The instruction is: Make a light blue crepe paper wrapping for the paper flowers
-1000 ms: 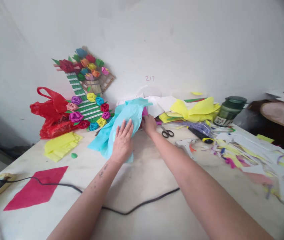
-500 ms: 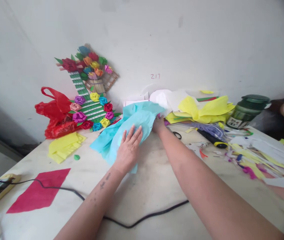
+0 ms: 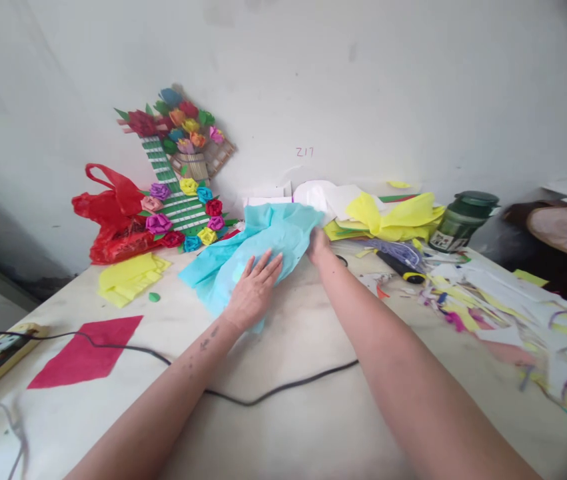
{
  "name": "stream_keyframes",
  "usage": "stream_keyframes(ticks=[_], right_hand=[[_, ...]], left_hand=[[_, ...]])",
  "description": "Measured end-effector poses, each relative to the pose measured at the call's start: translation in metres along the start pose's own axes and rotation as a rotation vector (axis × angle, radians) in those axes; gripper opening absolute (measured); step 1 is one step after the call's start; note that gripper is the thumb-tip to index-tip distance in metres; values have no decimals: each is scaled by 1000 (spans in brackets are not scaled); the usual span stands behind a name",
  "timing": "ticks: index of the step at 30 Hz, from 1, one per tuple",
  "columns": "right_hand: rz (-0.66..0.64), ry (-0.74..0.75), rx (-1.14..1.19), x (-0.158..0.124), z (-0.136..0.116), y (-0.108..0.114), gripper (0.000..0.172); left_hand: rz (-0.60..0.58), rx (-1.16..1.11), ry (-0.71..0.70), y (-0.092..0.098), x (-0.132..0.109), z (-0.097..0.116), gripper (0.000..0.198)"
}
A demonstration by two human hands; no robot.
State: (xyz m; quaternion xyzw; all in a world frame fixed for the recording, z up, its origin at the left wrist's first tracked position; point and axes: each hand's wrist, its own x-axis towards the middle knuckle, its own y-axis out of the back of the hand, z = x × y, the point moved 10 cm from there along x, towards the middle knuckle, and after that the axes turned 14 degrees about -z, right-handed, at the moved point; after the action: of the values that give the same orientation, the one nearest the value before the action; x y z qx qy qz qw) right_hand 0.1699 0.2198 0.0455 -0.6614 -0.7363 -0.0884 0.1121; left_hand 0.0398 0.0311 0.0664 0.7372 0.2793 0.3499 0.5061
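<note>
The light blue tissue paper (image 3: 258,243) is a thin, crumpled sheet, bunched into soft folds and lying in a loose heap toward the far edge of the table (image 3: 303,427), close to the wall. Its near end trails down toward the middle of the table; its far end rises in a ruffled crest.

The left hand (image 3: 253,290) lies flat on the paper's near part, fingers spread and extended, grip open, palm pressing the sheet down. The right hand (image 3: 319,245) is at the paper's far right edge; its fingers are tucked in at the folds, and whether they pinch the sheet cannot be told.

Just beyond the paper to the right lie white sheets and a yellow paper pile (image 3: 398,217), then a dark green jar (image 3: 463,212). To the left a flower decoration (image 3: 183,180) leans on the wall beside a red plastic bag (image 3: 110,217). Paper scraps (image 3: 513,313) crowd the table's right side.

The near half of the table is mostly bare, crossed only by a black cable (image 3: 273,393), with a red paper piece (image 3: 86,350) and folded yellow paper (image 3: 130,277) toward the left edge.
</note>
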Motion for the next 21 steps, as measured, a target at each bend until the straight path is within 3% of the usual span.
stream_keyframes(ticks=[5, 11, 15, 21], right_hand=[[-25, 6, 353, -21, -9, -8, 66], [68, -139, 546, -53, 8, -23, 35], [203, -180, 596, -78, 20, -23, 34], [117, -220, 554, -88, 28, -36, 40]], left_hand=[[-35, 42, -42, -8, -10, 6, 58], [-38, 87, -70, -13, -23, 7, 56], [-30, 88, -62, -16, -27, 5, 54], [-45, 74, -72, -21, -27, 3, 55]])
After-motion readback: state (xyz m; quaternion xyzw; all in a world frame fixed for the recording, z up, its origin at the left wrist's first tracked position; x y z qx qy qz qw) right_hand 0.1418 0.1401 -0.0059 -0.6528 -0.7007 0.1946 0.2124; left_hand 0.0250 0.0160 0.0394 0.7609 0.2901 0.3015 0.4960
